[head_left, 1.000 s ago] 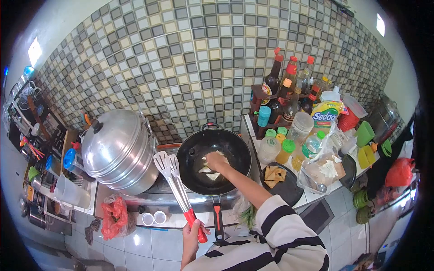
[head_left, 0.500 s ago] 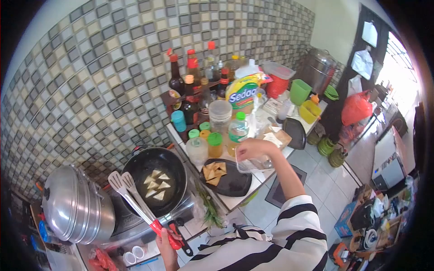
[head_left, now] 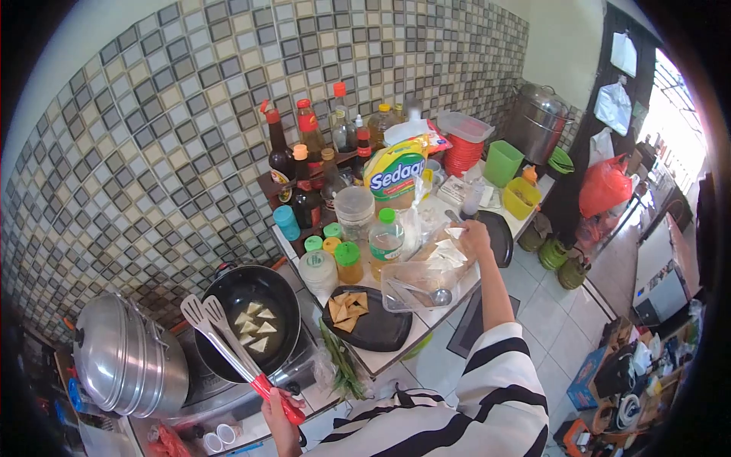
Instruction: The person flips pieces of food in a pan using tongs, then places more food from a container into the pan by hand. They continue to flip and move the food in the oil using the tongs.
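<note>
Red handles are squeezed tight in your left hand [head_left: 280, 407]. They are the end of the tongs [head_left: 225, 339]. The two flat ends with slots hang over the nine o'clock edge of the black pan [head_left: 293, 293]. They do not touch the food.

Inside the pan lie a few pale triangles [head_left: 257, 326], and they look light, not brown yet. At three o'clock from the pan is the black plate [head_left: 388, 331]. It has a little heap of brown triangles [head_left: 348, 308] on its ten o'clock side. Those look cooked.

Your right hand [head_left: 474, 236] is far out on the counter, at one o'clock from the plate. Its fingers bend down onto a pile of white pieces [head_left: 448, 253]. I cannot tell if the hand has pinched one or is only touching them. Just below the pile is a clear box [head_left: 403, 278] with a spoon [head_left: 430, 295] in it.

So I think you are about halfway. One lot looks done on the plate, one lot is in the pan and needs more time, and more white pieces wait by your right hand.

Around you, a big shiny pot [head_left: 126, 362] is at nine o'clock from the pan. Sauce bottles [head_left: 304, 152] stand by the wall at twelve o'clock.
</note>
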Action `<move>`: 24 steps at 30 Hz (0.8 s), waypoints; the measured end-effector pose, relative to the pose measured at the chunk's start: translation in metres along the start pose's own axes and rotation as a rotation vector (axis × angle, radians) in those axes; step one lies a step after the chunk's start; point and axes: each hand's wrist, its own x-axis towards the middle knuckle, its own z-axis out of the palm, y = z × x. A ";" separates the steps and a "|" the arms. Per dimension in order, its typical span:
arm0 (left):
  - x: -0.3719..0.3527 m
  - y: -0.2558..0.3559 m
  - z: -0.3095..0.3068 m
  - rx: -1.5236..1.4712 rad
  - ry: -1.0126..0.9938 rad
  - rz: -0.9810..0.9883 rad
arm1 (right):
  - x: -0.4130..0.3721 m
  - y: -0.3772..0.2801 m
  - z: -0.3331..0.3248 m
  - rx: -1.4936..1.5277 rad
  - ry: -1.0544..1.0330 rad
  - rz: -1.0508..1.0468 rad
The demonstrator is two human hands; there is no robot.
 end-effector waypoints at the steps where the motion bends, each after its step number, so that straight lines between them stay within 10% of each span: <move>1: -0.002 0.001 0.001 0.014 0.009 -0.008 | -0.004 -0.004 -0.006 0.031 0.022 0.004; 24: -0.014 0.009 -0.037 0.011 0.159 0.011 | -0.037 0.015 0.008 0.191 0.232 0.033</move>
